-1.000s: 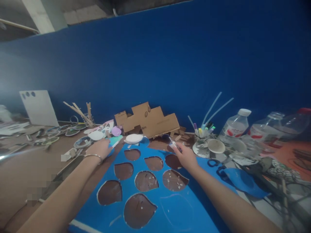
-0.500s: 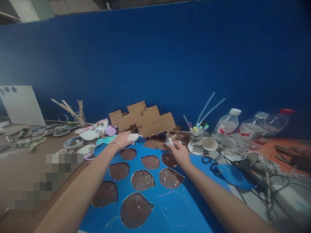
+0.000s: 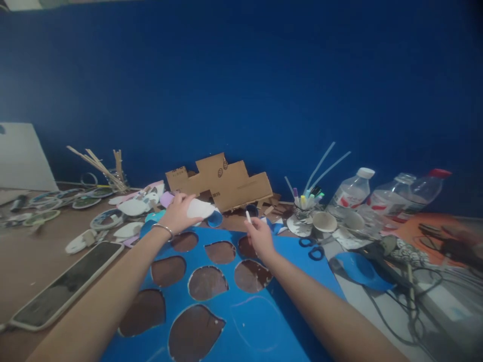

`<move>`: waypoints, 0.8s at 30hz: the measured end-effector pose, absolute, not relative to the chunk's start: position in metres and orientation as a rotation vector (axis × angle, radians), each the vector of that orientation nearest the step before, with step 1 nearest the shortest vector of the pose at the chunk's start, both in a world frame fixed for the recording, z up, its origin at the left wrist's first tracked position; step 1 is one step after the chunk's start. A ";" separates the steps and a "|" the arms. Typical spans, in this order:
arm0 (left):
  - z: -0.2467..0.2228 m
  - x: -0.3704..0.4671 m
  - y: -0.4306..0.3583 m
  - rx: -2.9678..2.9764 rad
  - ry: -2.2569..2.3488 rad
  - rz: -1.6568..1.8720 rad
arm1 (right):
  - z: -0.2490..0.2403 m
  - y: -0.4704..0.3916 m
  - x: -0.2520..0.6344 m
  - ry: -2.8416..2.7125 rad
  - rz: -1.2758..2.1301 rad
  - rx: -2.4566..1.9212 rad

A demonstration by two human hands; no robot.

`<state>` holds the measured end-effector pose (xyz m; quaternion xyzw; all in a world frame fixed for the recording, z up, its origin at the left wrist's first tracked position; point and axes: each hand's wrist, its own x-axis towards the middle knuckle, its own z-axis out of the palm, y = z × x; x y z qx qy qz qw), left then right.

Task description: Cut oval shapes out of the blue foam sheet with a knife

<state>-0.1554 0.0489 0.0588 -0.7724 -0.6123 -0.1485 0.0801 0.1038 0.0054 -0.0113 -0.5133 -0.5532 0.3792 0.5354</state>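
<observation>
A blue sheet [image 3: 234,304] with several teardrop-shaped holes lies in front of me, and a pale drawn outline shows at its lower right. My left hand [image 3: 177,213], with a silver bangle at the wrist, is closed on a white cutout [image 3: 199,208] above the sheet's far edge. Its rear part is hidden by the fingers. A small blue curled piece [image 3: 215,219] is beside the cutout. Between the fingertips of my right hand [image 3: 260,236], a short white stick [image 3: 248,216] that looks like chalk points up over the sheet.
Cut cardboard [image 3: 226,183] leans against the blue wall. Scissors [image 3: 315,252] lie at the sheet's right, before a marker holder [image 3: 304,208] and plastic bottles [image 3: 352,191]. A phone [image 3: 68,284], cutouts [image 3: 134,207] and wooden sticks [image 3: 98,163] are at left. Cables [image 3: 413,301] tangle at right.
The blue sheet has shifted left, and the scissors have too. Most white scraps in two of its holes are gone. My right hand has moved left with the white stick; the left hand keeps the cutout.
</observation>
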 end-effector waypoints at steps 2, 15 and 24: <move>0.062 -0.152 0.042 -2.325 -1.804 -0.448 | -0.010 0.007 0.096 -1.310 0.915 -1.210; 0.062 -0.042 -0.030 -2.903 -1.356 -0.385 | 0.027 0.021 0.149 -1.251 0.977 -1.236; 0.031 0.012 -0.082 -3.111 -1.380 -0.350 | 0.006 -0.025 0.215 -1.271 1.203 -1.296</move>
